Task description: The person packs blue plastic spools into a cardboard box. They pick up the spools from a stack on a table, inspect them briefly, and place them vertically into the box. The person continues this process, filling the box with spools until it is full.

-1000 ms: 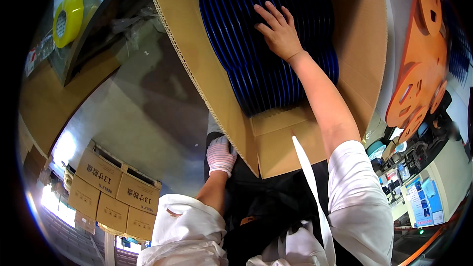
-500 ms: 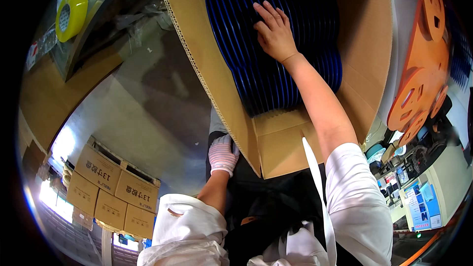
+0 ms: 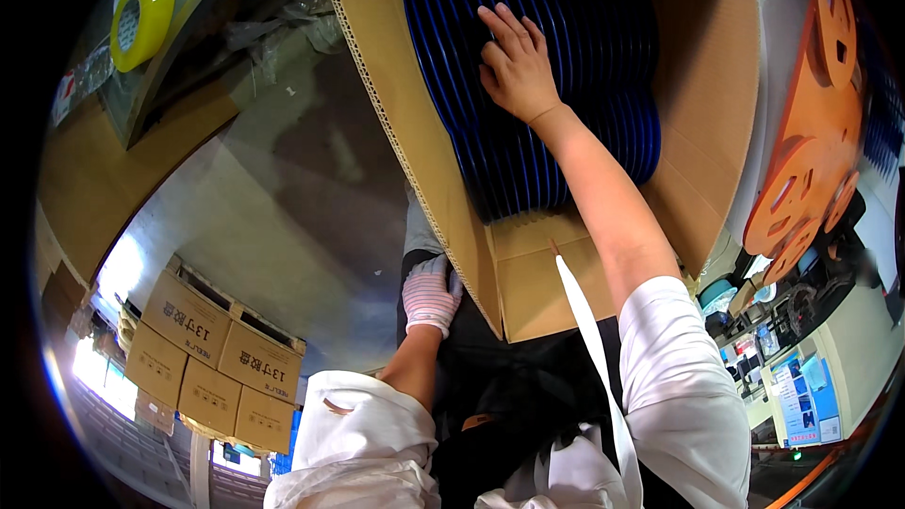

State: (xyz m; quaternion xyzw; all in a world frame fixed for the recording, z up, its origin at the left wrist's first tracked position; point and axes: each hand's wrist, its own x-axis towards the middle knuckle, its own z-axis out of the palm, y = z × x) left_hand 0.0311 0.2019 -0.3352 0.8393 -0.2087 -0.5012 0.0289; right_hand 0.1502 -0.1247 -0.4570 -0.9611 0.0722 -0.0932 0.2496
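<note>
A large open cardboard box (image 3: pixel 712 123) stands in front of me. Inside it, dark blue thin-rimmed plastic discs (image 3: pixel 627 137), like reels on edge, are packed side by side in rows. My bare right hand (image 3: pixel 518 66) reaches in over the far part of these discs. Its fingers are stretched out, touching or just above the rims, with nothing held. Wearing a striped knit glove, my left hand (image 3: pixel 431 297) is low against the outer left side of the box, by its near corner. Its fingertips are bent out of sight, so its grip cannot be made out.
Orange slotted discs (image 3: pixel 787 188) stand close to the box's right. A roll of yellow tape (image 3: pixel 141 19) is at the upper left. Several closed cartons (image 3: pixel 212 349) are stacked at the lower left. A white strap (image 3: pixel 594 339) hangs between my arms.
My right hand has shifted slightly left over the discs, its fingers drawn closer together. The box appears a little farther right in view. My left hand stays at the box's side.
</note>
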